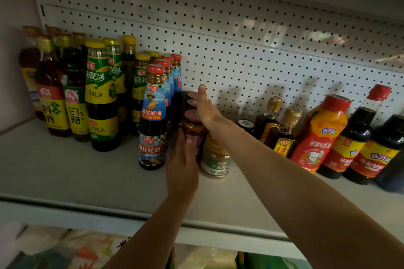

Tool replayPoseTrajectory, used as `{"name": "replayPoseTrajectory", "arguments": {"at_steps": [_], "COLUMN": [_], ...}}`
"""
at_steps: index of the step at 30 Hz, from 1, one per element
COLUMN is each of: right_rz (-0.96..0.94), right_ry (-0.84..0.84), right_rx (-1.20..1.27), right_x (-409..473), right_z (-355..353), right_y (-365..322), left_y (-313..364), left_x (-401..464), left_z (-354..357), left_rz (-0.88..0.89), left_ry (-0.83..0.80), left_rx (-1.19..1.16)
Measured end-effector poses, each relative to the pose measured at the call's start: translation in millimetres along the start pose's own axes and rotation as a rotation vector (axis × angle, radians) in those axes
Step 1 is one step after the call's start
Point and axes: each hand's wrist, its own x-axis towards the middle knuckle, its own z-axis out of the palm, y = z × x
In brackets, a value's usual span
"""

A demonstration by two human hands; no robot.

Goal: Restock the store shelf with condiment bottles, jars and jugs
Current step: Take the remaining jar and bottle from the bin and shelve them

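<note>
Pegboard (240, 35) behind, bottles (100, 94) (left) crowding jar (193, 131), left hand (182, 166) gripping

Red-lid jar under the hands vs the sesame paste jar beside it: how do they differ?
Lid: the red-lid jar has a red top; the sesame paste jar has a tan one.
Contents: the red-lid jar shows dark reddish chunky sauce; the sesame paste jar looks pale beige.
Contact: the left hand holds the red-lid jar's side; the right arm only passes over the sesame paste jar.
Both stand upright on the shelf.
</note>
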Motion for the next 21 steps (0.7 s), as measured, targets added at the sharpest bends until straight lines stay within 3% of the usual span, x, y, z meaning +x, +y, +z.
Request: {"name": "replayPoseTrajectory", "arguments": {"at_steps": [21], "right_rz": [0.041], "right_ry": [-0.004], "right_rx": [0.066], "right_x": [-23], "right_z": [8], "right_y": [-14], "left_y": [1], "left_x": [-1], "left_z": [-1], "left_rz": [-0.03], "left_ry": [0.031], "left_rx": [-0.016]}}
